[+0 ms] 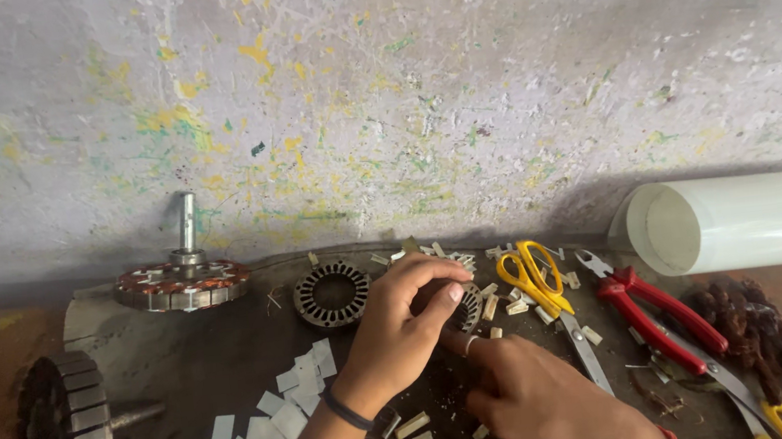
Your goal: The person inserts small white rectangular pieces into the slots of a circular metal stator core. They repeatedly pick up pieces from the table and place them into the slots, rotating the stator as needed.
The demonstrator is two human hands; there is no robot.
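Where the head view looks down on the dark work board [183, 357], the left hand [403, 330] curls over a toothed metal stator ring [469, 306], fingers closed on its upper rim; the ring shows at the hand's 3 o'clock, mostly hidden by the fingers. The right hand [536, 398] lies at the ring's 6 o'clock, forefinger reaching up to it; whether it pinches anything cannot be told.

- At 9 o'clock of the left hand: a second stator ring [332, 294], lying flat.
- At 10 o'clock: a wound copper stator on a shaft [183, 282].
- At 7 o'clock: white paper strips [267, 426].
- At 3 o'clock: yellow-handled scissors [537, 277], then red-handled pliers [663, 317].
- At 2 o'clock: a white plastic roll [749, 220].
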